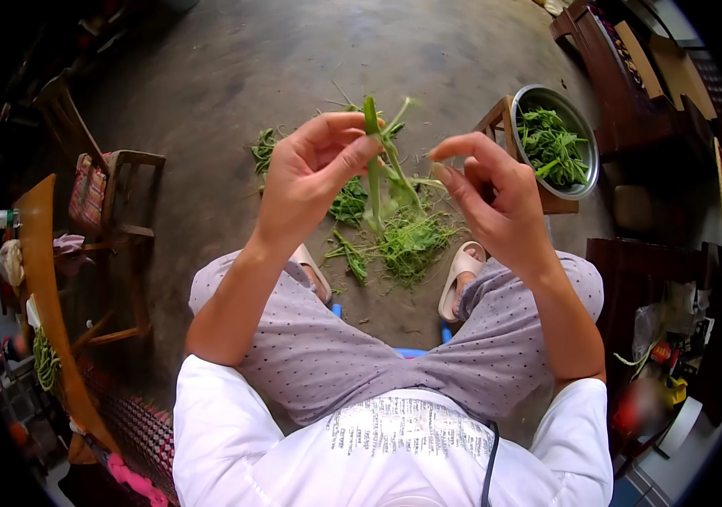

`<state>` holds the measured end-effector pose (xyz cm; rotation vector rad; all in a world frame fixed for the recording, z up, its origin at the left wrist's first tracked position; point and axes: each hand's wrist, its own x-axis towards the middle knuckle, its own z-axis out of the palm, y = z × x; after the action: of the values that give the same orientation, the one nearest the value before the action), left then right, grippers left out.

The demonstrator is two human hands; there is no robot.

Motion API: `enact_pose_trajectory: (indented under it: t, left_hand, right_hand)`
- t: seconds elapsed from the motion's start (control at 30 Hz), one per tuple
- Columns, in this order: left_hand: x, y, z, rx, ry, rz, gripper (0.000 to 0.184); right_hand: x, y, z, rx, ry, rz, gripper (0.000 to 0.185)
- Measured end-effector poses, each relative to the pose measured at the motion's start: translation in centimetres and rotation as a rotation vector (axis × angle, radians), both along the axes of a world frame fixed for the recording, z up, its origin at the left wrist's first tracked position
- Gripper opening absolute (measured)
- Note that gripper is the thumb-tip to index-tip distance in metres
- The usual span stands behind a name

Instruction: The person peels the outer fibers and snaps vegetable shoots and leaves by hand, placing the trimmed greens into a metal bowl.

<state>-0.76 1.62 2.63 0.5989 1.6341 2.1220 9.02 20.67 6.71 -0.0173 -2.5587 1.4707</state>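
Note:
My left hand (319,165) pinches a leafy green shoot (375,182), like a pea shoot, between thumb and forefinger. Its long leaf stands upright and its pale stems branch out to the right. Beside it, my right hand (496,190) is raised with thumb and forefinger tips close together; whether a thin piece sits between them is hard to see. A pale strand lies near that thumb. Below both hands, a tangled pile of thin green stems and tendrils (416,247) rests on the floor between my feet. More leafy greens (348,203) lie behind and left of it.
A metal basin (587,173) of picked greens (551,148) stands on a wooden stool (500,118) at the right. To the left are a wooden chair (137,159) and a wooden table edge (44,279). Dark wooden furniture (657,262) lines the right side.

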Motion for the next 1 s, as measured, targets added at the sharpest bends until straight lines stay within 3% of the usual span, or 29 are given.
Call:
enact_pose_trajectory:
  t: [0.13,0.27,0.53,0.73,0.87,1.0]
  left_hand:
    - [1.8,0.7,0.0,-0.003,-0.037,-0.068,0.024]
    - [2.8,1.1,-0.1,-0.080,-0.006,-0.090,0.022]
    - [2.9,1.6,0.3,-0.331,0.626,0.156,0.017]
    - [2.9,1.5,0.1,-0.407,0.822,0.224,0.020]
    - [3.0,1.5,0.0,-0.407,0.854,0.255,0.021]
    - [3.1,1.5,0.0,-0.311,0.652,0.240,0.019]
  right_hand:
    - [-0.1,-0.2,0.3,-0.235,0.011,-0.016,0.011]
    - [-0.3,-0.1,-0.3,-0.305,-0.010,-0.001,0.013]
    - [-0.3,-0.2,-0.5,-0.379,-0.091,-0.015,0.013]
    - [-0.7,-0.1,-0.6,-0.376,-0.110,0.002,0.012]
    - [-0.9,0.1,-0.3,-0.517,-0.207,0.035,0.013]
    - [-1.2,0.1,-1.2,-0.869,-0.283,0.060,0.014]
